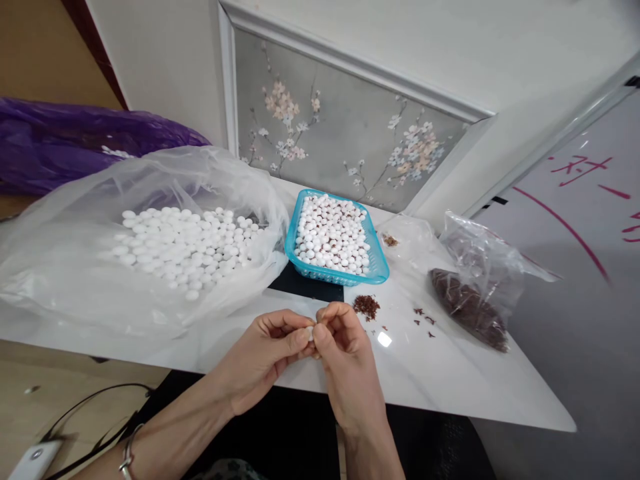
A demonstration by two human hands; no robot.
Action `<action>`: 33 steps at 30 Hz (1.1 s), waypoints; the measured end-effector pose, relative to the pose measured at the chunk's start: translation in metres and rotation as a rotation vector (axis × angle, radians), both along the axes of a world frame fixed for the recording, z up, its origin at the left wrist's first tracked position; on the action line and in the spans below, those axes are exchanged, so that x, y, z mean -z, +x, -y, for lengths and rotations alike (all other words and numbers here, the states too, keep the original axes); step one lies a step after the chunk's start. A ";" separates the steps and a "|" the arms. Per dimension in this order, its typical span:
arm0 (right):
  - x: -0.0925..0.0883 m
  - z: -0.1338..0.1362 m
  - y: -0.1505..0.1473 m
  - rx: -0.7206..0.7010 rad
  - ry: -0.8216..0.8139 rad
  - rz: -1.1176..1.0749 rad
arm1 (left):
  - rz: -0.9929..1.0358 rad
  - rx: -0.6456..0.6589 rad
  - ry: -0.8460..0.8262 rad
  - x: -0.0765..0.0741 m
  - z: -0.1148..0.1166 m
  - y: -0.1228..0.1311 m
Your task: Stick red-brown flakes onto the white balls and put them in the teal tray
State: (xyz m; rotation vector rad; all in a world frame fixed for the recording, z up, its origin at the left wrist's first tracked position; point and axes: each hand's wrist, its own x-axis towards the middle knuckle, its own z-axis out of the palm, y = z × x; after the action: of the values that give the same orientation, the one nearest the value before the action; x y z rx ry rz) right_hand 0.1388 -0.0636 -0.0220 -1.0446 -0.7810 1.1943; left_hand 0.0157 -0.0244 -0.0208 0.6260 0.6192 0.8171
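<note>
Between the fingertips of my left hand point(273, 350) is a small white bead-like ball point(311, 333), pinched just over the table's front part. My right hand point(347, 360) meets it there, its thumb and fingers closed at the same ball; whether they hold a further small piece is hidden. Just past my right fingers lies a little heap of reddish-brown bits point(367, 307). A blue plastic basket point(379, 260) full of white balls with brown specks stands beyond my hands. To its left, a clear plastic bag point(65, 267) lies open with many plain white balls point(185, 247) inside.
A zip bag of dark brown material point(470, 310) rests at the right, near a few loose brown bits point(424, 317). Behind it is a small clear bag point(407, 233). A purple bag point(60, 133) lies far left. A framed flower picture point(340, 127) and a whiteboard point(575, 280) border the white table point(480, 380).
</note>
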 end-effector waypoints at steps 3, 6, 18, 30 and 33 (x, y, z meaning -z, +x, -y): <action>0.001 -0.001 0.002 -0.016 -0.002 0.003 | 0.004 -0.001 0.000 -0.001 0.000 0.001; 0.009 0.001 0.005 0.062 0.020 -0.029 | 0.014 0.002 -0.018 -0.003 -0.002 0.003; 0.023 0.008 0.009 0.131 0.047 0.127 | -0.049 -0.023 0.058 -0.003 0.002 0.002; 0.020 0.010 0.009 0.104 0.049 0.229 | -0.064 0.010 0.000 -0.001 0.004 0.000; 0.019 0.012 0.008 0.123 0.097 0.275 | -0.063 -0.013 0.094 -0.002 0.005 0.002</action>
State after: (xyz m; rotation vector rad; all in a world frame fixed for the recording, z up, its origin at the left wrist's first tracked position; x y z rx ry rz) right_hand 0.1465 -0.0757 -0.0412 -1.1731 -0.9640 0.9100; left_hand 0.0173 -0.0296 -0.0185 0.7362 0.6450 0.8445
